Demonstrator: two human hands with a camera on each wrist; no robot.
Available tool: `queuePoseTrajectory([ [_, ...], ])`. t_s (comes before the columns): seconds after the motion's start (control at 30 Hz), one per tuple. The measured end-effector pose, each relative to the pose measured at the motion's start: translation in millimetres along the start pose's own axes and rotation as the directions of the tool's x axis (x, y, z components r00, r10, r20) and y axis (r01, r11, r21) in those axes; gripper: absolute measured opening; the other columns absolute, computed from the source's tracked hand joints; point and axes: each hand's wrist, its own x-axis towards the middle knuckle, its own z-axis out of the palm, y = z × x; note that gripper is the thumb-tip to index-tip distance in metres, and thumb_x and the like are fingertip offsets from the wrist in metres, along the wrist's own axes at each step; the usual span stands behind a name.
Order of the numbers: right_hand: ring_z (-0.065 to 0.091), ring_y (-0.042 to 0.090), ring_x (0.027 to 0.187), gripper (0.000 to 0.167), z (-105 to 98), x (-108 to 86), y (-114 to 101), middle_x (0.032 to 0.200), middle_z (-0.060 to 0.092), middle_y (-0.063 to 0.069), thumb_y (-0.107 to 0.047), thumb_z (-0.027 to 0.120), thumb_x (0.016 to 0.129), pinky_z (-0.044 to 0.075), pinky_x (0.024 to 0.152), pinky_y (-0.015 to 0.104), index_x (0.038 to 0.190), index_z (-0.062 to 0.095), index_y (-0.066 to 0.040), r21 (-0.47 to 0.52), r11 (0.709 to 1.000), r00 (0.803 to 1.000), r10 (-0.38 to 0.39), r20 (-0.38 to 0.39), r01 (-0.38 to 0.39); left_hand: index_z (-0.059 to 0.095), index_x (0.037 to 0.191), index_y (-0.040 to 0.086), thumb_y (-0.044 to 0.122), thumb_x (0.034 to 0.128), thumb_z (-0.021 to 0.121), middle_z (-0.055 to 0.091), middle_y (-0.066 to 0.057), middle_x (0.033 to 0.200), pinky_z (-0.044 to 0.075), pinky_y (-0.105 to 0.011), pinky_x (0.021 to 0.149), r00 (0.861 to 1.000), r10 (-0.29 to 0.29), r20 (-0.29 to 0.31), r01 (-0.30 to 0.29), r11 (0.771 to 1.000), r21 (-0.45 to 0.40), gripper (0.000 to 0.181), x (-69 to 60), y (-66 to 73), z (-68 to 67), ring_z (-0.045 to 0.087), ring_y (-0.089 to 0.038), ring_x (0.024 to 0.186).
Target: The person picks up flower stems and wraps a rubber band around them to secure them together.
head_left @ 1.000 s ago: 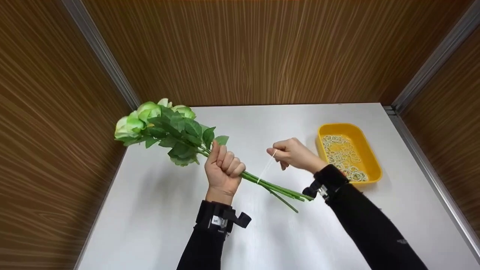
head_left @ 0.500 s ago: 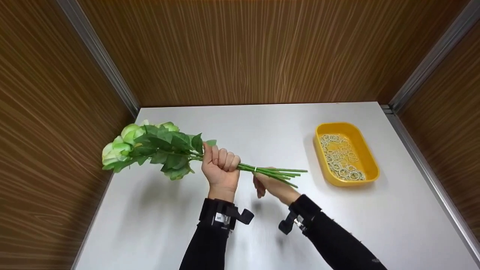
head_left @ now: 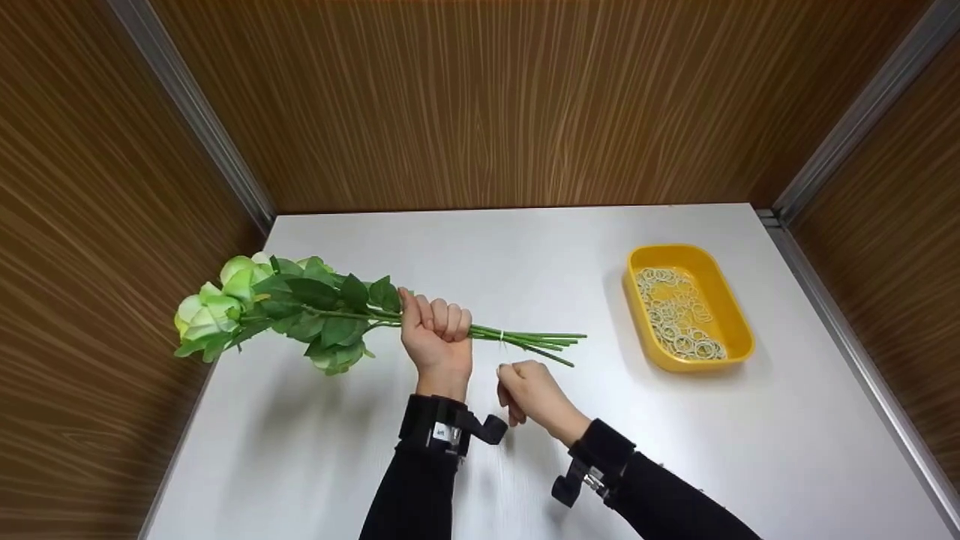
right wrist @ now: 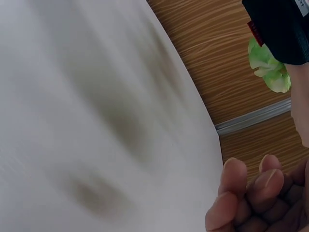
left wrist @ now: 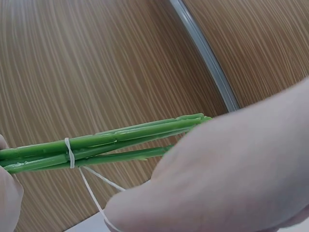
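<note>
My left hand [head_left: 439, 341] grips a bouquet of pale green artificial flowers [head_left: 214, 311] by the stems, blossoms to the left and stem ends to the right. A white rubber band [left wrist: 70, 152] circles the green stems [left wrist: 125, 137] just right of that fist. From it, a stretched loop runs down to my right hand [head_left: 536, 394], seen below the stems in the head view. Curled fingers of that hand hold the loop's end. In the right wrist view the right fingertips [right wrist: 231, 176] bend inward, and the band itself cannot be made out there.
A yellow tray [head_left: 720, 289] with many loose rubber bands [head_left: 679, 311] stands on the right of the white table [head_left: 450, 240]. Wood-grain panels [head_left: 480, 105] with metal edge strips enclose the table at the back and both sides.
My right hand has come from above the stems, under them, to below and nearer me, pulling the band. The bouquet has swung more level and shifted left, still in my left hand.
</note>
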Motion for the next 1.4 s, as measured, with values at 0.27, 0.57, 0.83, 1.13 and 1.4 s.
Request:
queuePoseTrajectory([
  [0.27, 0.044, 0.008, 0.027, 0.043, -11.9, -11.0, -18.7, 0.038, 0.048, -0.004, -0.014, 0.044, 0.093, 0.032, 0.033, 0.022, 0.052, 0.057, -0.010, -0.364, 0.931, 1.000, 0.015, -0.003, -0.015, 0.024, 0.060, 0.016, 0.039, 0.1134, 0.029, 0.013, 0.003, 0.050, 0.009, -0.024, 0.044, 1.000, 0.025, 0.002, -0.025, 0.995, 0.099, 0.059, -1.3, -2.1, -5.8, 0.009, -0.010, 0.042],
  [0.57, 0.031, 0.016, 0.048, 0.044, -31.1, -15.5, -38.2, 0.053, 0.028, -0.005, -0.013, 0.061, 0.085, 0.035, 0.039, 0.037, 0.052, 0.033, -0.019, -0.829, 0.539, 0.959, -0.281, -0.011, 0.149, 0.025, 0.059, 0.016, 0.039, 0.1134, 0.029, 0.017, 0.004, 0.049, 0.011, -0.024, 0.043, 1.000, 0.012, 0.002, -0.012, 0.987, 0.158, 0.059, -3.5, -2.8, -10.5, 0.011, -0.010, 0.041],
  [0.83, 0.028, 0.013, 0.047, 0.047, -47.9, -14.8, -54.7, 0.054, 0.026, -0.006, -0.012, 0.069, 0.084, 0.038, 0.035, 0.036, 0.054, 0.035, -0.018, -0.946, 0.237, 0.903, -0.415, 0.107, 0.221, 0.024, 0.059, 0.017, 0.039, 0.1133, 0.030, 0.018, 0.005, 0.049, 0.012, -0.024, 0.042, 0.998, -0.039, 0.044, 0.025, 0.960, 0.279, 0.059, -6.0, -3.1, -9.5, 0.013, -0.010, 0.041],
  [1.13, 0.020, 0.010, 0.048, 0.046, -71.0, -8.5, -76.8, 0.054, 0.019, -0.009, -0.005, 0.066, 0.074, 0.022, 0.037, 0.030, 0.055, 0.027, -0.022, -0.938, 0.091, 0.820, -0.520, 0.241, 0.334, 0.023, 0.059, 0.017, 0.040, 0.1119, 0.038, 0.020, 0.007, 0.048, 0.012, -0.024, 0.042, 0.985, -0.149, 0.082, 0.107, 0.917, 0.384, 0.059, -6.8, -0.3, -7.9, 0.016, -0.007, 0.040],
  [1.4, 0.020, 0.008, 0.047, 0.043, -97.5, -3.2, -86.2, 0.051, 0.020, -0.009, -0.001, 0.062, 0.075, 0.021, 0.040, 0.026, 0.055, 0.028, -0.020, -0.909, 0.146, 0.768, -0.596, 0.233, 0.389, 0.024, 0.060, 0.017, 0.039, 0.1121, 0.038, 0.018, 0.006, 0.048, 0.012, -0.024, 0.041, 0.959, -0.241, 0.151, 0.158, 0.892, 0.423, 0.059, -9.4, 3.7, -9.0, 0.016, -0.007, 0.039],
])
